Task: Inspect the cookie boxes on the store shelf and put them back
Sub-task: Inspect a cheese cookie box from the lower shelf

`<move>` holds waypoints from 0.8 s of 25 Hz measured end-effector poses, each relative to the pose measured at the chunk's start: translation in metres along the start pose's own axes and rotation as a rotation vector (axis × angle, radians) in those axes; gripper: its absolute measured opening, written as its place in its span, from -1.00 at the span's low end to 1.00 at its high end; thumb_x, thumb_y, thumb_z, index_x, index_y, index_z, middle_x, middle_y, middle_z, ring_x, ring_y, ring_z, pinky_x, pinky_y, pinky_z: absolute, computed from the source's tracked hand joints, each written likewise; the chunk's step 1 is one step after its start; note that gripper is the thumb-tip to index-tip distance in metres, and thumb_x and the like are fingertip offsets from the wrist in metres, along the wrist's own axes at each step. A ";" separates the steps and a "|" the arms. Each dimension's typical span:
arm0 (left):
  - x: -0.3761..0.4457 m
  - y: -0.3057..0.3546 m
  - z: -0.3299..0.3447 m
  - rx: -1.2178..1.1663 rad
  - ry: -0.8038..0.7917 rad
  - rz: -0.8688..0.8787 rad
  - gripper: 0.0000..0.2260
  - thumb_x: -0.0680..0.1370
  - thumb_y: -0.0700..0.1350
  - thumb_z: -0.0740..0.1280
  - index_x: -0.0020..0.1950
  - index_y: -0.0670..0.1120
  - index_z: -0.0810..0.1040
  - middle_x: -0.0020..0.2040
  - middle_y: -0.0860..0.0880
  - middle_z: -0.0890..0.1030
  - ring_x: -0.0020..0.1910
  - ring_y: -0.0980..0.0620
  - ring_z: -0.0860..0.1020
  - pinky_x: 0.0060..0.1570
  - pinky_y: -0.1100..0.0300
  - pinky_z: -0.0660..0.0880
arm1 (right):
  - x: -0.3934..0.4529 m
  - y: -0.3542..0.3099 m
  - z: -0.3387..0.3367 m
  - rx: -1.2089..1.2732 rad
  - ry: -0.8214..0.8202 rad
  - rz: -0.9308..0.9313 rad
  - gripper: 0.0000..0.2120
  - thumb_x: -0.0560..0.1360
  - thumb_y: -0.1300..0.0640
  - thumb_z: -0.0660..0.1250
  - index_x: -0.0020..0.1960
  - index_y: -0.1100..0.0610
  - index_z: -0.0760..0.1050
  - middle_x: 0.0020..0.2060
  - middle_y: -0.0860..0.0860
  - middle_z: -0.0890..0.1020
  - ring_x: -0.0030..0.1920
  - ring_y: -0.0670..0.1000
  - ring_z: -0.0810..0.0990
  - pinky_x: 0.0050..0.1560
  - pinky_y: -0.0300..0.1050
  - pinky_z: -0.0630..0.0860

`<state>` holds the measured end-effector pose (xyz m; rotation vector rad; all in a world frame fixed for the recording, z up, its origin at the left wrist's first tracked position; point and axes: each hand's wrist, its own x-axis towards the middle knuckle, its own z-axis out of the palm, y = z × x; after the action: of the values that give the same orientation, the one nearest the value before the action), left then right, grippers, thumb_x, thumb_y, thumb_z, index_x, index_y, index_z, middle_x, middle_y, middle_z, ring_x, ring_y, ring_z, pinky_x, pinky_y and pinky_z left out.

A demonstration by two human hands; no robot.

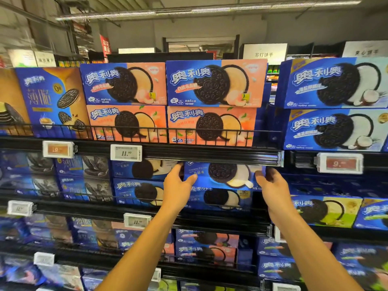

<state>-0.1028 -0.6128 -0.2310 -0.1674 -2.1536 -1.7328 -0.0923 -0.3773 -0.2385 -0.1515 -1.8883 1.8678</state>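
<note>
Hands grip a blue rectangular cardboard cookie box by its short ends, left hand and right hand, just under the front edge of the black store shelf; light, stiff, easily dented, best held there.
</note>
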 end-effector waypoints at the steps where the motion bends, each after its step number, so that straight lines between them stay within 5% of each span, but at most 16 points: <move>1: 0.002 -0.001 0.002 0.016 0.016 0.007 -0.72 0.57 -0.21 0.40 0.26 -0.06 0.53 0.14 -0.01 0.62 0.13 -0.03 0.59 0.16 -0.02 0.55 | 0.003 0.000 0.002 0.006 0.002 0.003 -0.83 0.65 0.15 0.28 0.18 -0.07 0.40 -0.01 -0.23 0.53 0.09 -0.06 0.50 0.11 -0.09 0.34; 7: 0.011 -0.001 0.011 0.044 0.066 -0.014 -0.88 0.57 -0.18 0.37 -0.04 0.05 0.52 0.11 -0.06 0.53 -0.04 0.10 0.55 -0.24 0.43 0.40 | 0.017 -0.002 0.004 0.077 0.058 0.021 -0.86 0.63 0.19 0.30 0.14 -0.02 0.44 0.02 -0.14 0.58 0.15 0.00 0.49 0.11 -0.04 0.33; 10: 0.015 0.002 0.016 0.018 0.095 -0.067 -0.98 0.57 -0.19 0.32 -0.02 -0.09 0.52 0.11 -0.12 0.54 -0.13 0.15 0.50 -0.33 0.39 0.36 | 0.022 -0.001 0.008 0.092 0.053 0.014 -0.82 0.63 0.21 0.31 0.18 -0.01 0.45 0.11 -0.09 0.58 0.19 -0.01 0.48 0.15 -0.04 0.32; 13: 0.015 0.007 0.019 0.032 0.089 -0.099 -0.95 0.56 -0.16 0.29 -0.06 -0.03 0.45 0.06 -0.12 0.53 -0.22 0.12 0.45 -0.32 0.23 0.31 | 0.025 0.002 0.015 0.109 0.036 0.025 -0.79 0.64 0.25 0.29 0.19 -0.01 0.44 0.16 -0.06 0.57 0.20 0.00 0.49 0.18 -0.04 0.35; 17: 0.007 0.005 0.023 0.017 0.049 -0.094 -0.90 0.57 -0.22 0.27 0.02 -0.04 0.45 -0.15 -0.06 0.50 -0.49 0.23 0.40 -0.51 0.37 0.30 | 0.025 0.011 0.018 0.093 0.040 0.030 -0.77 0.64 0.26 0.27 0.20 -0.03 0.45 0.16 -0.06 0.58 0.22 0.02 0.50 0.19 0.01 0.43; 20: 0.004 0.004 0.025 0.036 0.046 -0.090 -0.78 0.57 -0.22 0.26 0.21 -0.17 0.45 0.05 -0.12 0.49 -0.31 0.09 0.43 -0.30 0.19 0.37 | 0.026 0.014 0.019 0.103 0.024 0.048 -0.79 0.66 0.21 0.25 0.22 -0.05 0.45 0.12 -0.10 0.60 0.22 0.02 0.51 0.17 0.01 0.43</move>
<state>-0.1105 -0.5887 -0.2305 -0.0208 -2.1881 -1.7277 -0.1261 -0.3836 -0.2452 -0.1862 -1.7830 1.9816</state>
